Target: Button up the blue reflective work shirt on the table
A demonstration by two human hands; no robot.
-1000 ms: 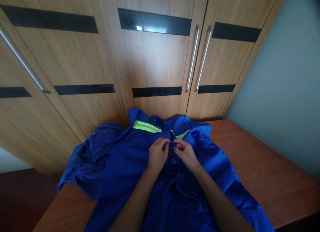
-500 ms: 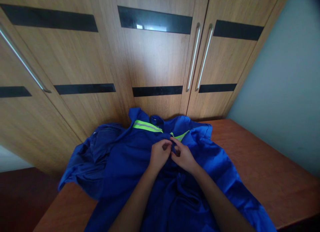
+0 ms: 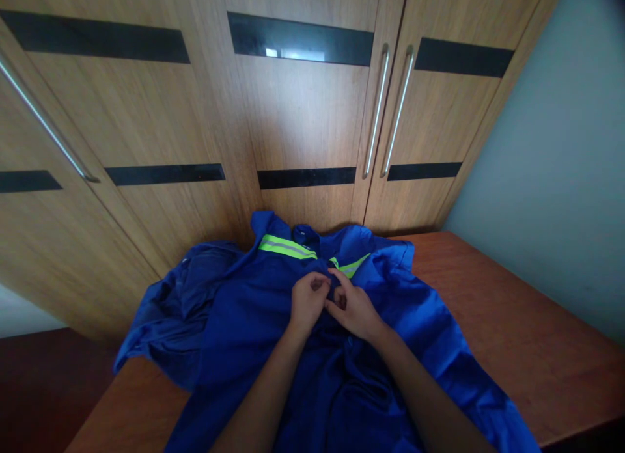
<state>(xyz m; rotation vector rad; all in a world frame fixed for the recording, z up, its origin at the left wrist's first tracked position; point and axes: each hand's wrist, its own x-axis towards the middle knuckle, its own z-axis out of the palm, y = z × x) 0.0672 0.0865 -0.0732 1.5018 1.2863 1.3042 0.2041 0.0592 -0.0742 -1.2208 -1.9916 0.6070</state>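
Observation:
A blue work shirt with neon yellow-green reflective stripes lies spread on a reddish-brown wooden table, collar away from me. My left hand and my right hand meet at the shirt's front opening just below the collar. Both pinch the blue cloth there, fingers curled and touching each other. What sits between the fingertips is too small to make out.
A wooden wardrobe with black inlay strips and long metal handles stands right behind the table. A pale grey wall runs along the right. The table's near right edge drops to dark floor.
Both hands have drawn closer together on the shirt front and sunk slightly toward me; the fingers now overlap where a gap showed before. The shirt has barely shifted.

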